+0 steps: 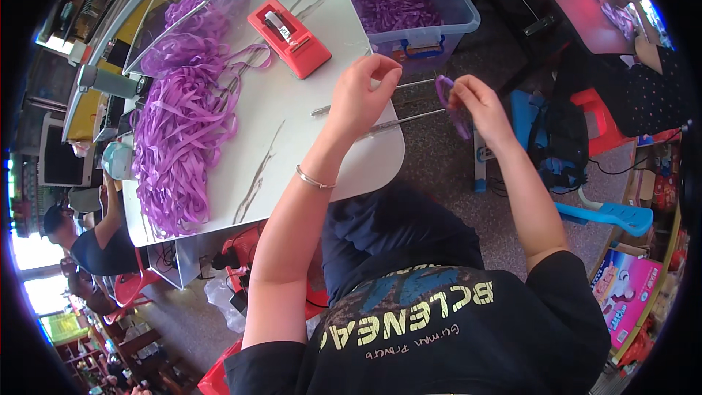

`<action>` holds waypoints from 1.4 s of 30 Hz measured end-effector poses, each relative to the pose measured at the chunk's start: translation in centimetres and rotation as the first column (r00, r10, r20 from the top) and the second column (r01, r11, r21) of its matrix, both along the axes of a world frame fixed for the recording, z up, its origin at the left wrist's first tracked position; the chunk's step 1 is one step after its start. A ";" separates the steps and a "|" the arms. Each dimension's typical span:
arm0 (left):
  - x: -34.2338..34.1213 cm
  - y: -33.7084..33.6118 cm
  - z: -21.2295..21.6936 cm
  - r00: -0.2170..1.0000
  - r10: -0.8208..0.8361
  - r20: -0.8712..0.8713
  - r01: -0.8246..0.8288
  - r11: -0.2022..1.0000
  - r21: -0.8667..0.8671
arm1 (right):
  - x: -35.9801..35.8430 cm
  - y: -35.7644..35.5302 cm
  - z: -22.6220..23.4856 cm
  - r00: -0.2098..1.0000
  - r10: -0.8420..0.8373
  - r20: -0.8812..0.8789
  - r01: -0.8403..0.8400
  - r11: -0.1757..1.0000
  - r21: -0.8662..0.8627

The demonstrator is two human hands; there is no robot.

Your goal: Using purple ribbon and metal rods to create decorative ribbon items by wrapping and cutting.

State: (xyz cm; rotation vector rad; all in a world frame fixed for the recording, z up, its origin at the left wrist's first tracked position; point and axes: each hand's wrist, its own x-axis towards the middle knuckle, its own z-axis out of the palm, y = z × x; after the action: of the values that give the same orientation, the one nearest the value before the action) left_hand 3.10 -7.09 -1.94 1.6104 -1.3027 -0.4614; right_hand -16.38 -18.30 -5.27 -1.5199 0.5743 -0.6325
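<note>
While left hand [363, 95] pinches shut near rods [409, 102], right hand [479, 106] grips purple ribbon loop [446, 95]; loop's long axis runs twelve-to-five o'clock.

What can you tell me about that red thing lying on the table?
The red tape dispenser is a long, flat-looking plastic block with rounded corners. It lies at a slant on the white marble-look table, its long side running from upper left to lower right. A dark slot with a pale roll or label sits in its top. A thin strand from the purple ribbon pile curls up against its left side. Neither hand touches it; the left hand is lower down, near the table's edge.
</note>
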 end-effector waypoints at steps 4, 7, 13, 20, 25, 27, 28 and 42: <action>-0.2 -0.7 -0.9 0.999 0.053 -0.015 -0.052 0.997 0.051 | 1.9 0.9 -1.9 0.997 0.054 0.062 -0.055 0.998 0.009; -0.4 -0.9 -1.1 0.993 0.071 0.096 -0.074 0.997 0.029 | 2.7 1.7 -3.2 0.995 0.082 0.055 -0.085 0.995 0.048; -0.1 -1.4 -0.9 0.974 0.053 0.222 -0.078 0.991 0.105 | 3.3 3.0 -3.7 0.995 0.037 0.096 -0.047 0.994 0.102; -0.1 -1.8 -0.6 0.941 0.033 0.338 -0.099 0.979 0.180 | 3.0 3.8 -3.4 0.997 0.044 0.066 -0.053 0.987 0.155; -0.1 -2.0 0.0 0.947 -0.008 0.320 -0.085 0.958 0.275 | 1.0 6.5 -2.6 0.993 0.105 -0.055 -0.088 0.964 0.250; -0.2 -2.1 0.2 0.951 -0.017 0.307 -0.078 0.953 0.293 | -0.3 7.9 -2.4 0.993 0.106 -0.049 -0.093 0.971 0.220; -0.2 -2.1 0.1 0.948 -0.006 0.319 -0.094 0.950 0.297 | -1.0 8.7 -2.2 0.993 0.110 -0.042 -0.100 0.976 0.192; 0.4 -2.3 0.3 0.955 -0.069 0.289 -0.069 0.894 0.442 | -13.7 17.6 2.1 0.909 0.321 -0.266 -0.379 0.903 -0.203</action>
State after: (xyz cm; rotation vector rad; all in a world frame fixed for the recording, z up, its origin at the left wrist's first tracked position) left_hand 3.49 -9.37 -1.64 2.1327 -1.4947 -0.5651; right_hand -30.04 -0.69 -3.19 -1.8959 0.3814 -0.2562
